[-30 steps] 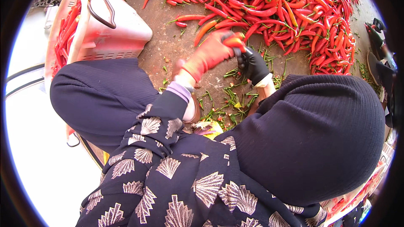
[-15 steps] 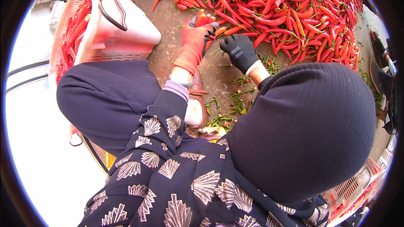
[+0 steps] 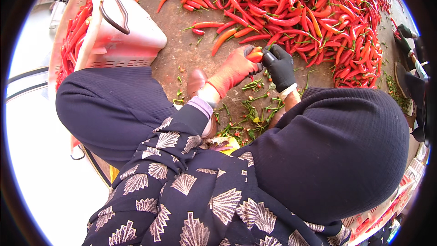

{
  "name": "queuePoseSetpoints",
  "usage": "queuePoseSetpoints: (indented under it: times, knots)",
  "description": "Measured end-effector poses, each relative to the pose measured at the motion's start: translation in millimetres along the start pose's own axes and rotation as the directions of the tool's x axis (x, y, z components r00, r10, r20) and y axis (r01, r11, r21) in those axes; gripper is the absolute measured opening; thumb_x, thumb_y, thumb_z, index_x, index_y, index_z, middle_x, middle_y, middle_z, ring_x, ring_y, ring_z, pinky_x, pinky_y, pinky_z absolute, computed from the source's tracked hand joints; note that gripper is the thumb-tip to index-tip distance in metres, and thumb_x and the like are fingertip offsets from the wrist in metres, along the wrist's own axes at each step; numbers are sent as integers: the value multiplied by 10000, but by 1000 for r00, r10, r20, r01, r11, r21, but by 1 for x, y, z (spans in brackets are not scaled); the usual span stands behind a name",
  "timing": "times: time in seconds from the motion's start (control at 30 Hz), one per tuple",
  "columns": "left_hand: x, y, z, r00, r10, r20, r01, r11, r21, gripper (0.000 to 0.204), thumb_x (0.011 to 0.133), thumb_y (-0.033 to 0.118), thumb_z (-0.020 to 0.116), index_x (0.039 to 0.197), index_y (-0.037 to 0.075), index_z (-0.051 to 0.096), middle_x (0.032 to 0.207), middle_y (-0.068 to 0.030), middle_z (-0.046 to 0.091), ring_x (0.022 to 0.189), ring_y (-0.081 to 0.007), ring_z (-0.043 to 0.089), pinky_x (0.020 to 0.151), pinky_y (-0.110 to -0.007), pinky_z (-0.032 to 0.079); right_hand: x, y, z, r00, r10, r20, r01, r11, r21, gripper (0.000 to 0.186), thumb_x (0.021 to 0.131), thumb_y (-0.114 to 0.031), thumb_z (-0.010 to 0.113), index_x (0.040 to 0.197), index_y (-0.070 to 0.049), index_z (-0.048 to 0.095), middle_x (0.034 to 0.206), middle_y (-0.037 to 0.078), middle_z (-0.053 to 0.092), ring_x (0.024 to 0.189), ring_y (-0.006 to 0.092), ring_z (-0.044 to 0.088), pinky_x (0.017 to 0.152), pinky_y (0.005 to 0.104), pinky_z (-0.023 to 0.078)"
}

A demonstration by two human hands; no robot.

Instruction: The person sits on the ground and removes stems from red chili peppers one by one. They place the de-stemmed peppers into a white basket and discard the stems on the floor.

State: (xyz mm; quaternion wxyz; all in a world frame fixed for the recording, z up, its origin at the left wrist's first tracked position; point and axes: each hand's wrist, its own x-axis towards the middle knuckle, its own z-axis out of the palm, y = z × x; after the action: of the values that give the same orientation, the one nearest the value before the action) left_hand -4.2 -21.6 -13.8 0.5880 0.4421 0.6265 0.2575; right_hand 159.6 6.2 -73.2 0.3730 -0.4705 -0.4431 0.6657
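My left hand (image 3: 232,72), in an orange-red glove with dark fingertips, is closed round a few red chili peppers (image 3: 256,56). Against their stem ends is my right hand (image 3: 281,72), in a black glove, its fingers pinched together with a bit of green stem showing at the tips. A dark, shiny band sits at its thumb. Just beyond both hands spreads a large heap of red chili peppers (image 3: 291,13) with green stems. Below them, cut-off green stems (image 3: 257,111) litter the ground between my feet.
To my left a white plastic crate (image 3: 129,43) with a dark handle leans, holding red peppers. My knees rise on either side, and a brown shoe (image 3: 196,82) stands beside the stems. Another person's dark-gloved hand (image 3: 403,43) shows at the far right. Another crate (image 3: 375,218) stands behind my right knee.
My left hand has moved right and nearer with its peppers. My right hand has come nearer too and now meets them at the stem ends. The view has shifted slightly.
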Motion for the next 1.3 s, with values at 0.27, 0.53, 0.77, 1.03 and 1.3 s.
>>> queuePoseSetpoints:
  times: [0.27,0.53,0.77,1.03,1.3]
  knots:
    - [0,20,-1,936,283,-208,-189,906,380,340,753,168,728,1077,102,646,990,-185,681,971,-339,657,830,-395,517,-13,31,13,870,348,349,-491,545,680,173,943,-291,568,925,-120,550,740,15,585,560,115,482,550,278,395]
    - [39,-50,-66,812,144,-566,315,709,631,405,701,144,760,1072,75,614,1000,-171,690,961,-340,666,831,-403,520,-35,34,22,954,275,122,-270,961,-54,187,888,-225,604,912,-40,611,751,33,606,640,93,524,565,249,417]
    - [8,-24,-65,753,-114,-648,245,963,115,560,603,34,771,1130,-12,587,948,-143,690,878,-212,677,750,-338,540,-35,6,15,919,354,172,-331,932,-149,314,889,-221,640,1146,-41,624,859,20,623,684,96,563,614,242,452]
    - [-36,13,1,869,89,-487,43,966,254,464,628,38,774,1047,18,577,905,-94,678,824,-203,668,707,-327,544,3,-34,21,992,123,6,-120,960,253,129,877,-162,671,946,-53,675,663,-1,562,526,58,435,470,226,319]
    - [-22,4,8,991,-10,-134,24,994,107,528,629,111,774,1125,29,613,875,-101,684,815,-189,666,740,-319,532,-37,-5,17,998,-69,-13,70,985,155,119,864,-125,681,918,-20,665,778,2,648,671,66,530,604,242,412]
